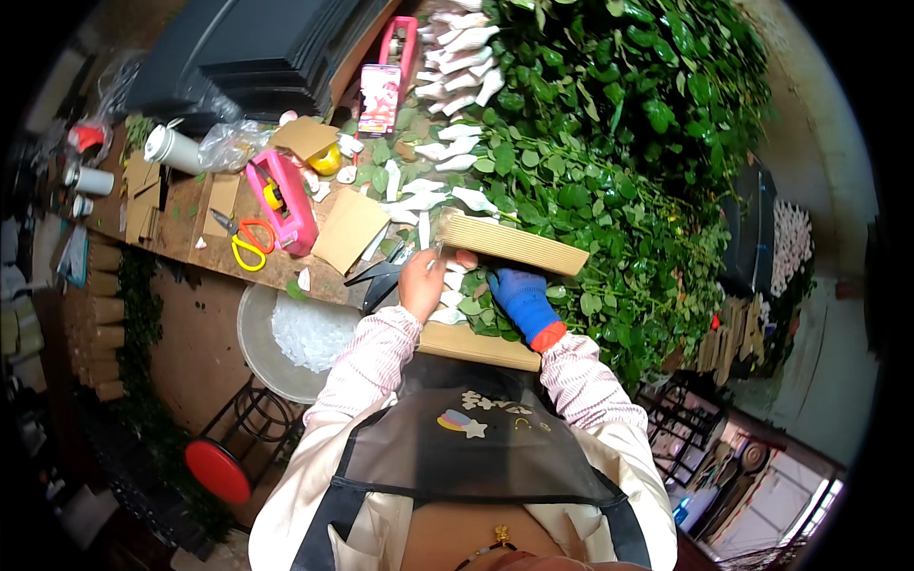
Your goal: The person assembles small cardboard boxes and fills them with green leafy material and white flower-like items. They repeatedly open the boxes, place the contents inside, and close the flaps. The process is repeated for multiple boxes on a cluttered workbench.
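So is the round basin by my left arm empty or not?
Not empty: the basin holds a heap of whitish pieces, with its bare wall showing beside them.

tan corrugated cardboard (514,245) — slightly tilted

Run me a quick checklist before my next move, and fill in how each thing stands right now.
1. Both hands gloved: not ok; the right hand is gloved in blue, the left hand is bare.
2. Right grip: cannot tell; the fingers don't show clearly.
3. Scissors away from both hands: ok; they lie beside the pink dispenser.
4. Dispenser within reach: probably ok; it is on the table, to the left of the left hand.
5. Bowl stocked: ok; white pieces lie in it.
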Motion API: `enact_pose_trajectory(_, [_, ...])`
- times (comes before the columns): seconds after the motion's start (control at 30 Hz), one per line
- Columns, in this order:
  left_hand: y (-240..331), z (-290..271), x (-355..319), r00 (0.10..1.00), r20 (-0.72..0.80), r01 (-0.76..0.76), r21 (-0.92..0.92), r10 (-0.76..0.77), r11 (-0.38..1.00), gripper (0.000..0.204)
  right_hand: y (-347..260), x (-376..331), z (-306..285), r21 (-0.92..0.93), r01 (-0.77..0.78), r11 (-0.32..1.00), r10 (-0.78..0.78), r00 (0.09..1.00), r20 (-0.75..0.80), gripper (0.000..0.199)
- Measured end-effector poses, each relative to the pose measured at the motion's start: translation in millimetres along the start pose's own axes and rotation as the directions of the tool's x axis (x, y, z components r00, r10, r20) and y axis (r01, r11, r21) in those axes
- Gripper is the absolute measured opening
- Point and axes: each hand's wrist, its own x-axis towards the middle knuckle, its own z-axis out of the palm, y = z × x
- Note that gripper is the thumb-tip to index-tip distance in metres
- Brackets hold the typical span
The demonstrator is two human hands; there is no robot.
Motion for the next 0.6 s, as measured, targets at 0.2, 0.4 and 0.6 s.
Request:
enact_pose_trajectory(0.2, [21.2,-53.1,12.6,0.994,-0.103,-0.004,-0.304,-0.028,0.953,0.02,6.7,-3.3,-1.0,0.068,0.094,0.993,-0.089,0.993,-0.081,0.047])
enact_pose_trajectory(0.4, [31.4,-46.1,-1.3,0.913,0.396,-0.058,0.368,-0.1,0.928,0.03,-10.2,-12.7,-14.2,0.032,0.093,0.995,-0.092,0.996,-0.021,0.038])
enact_pose_trajectory(0.6, [2.8,-18.9,-20.0,0.987,0.134,0.094,-0.059,-0.085,0.994,0.021,-10.4,-1.8,13.1,0.002,-0.003,1.0,0.003,0.999,-0.04,0.037])
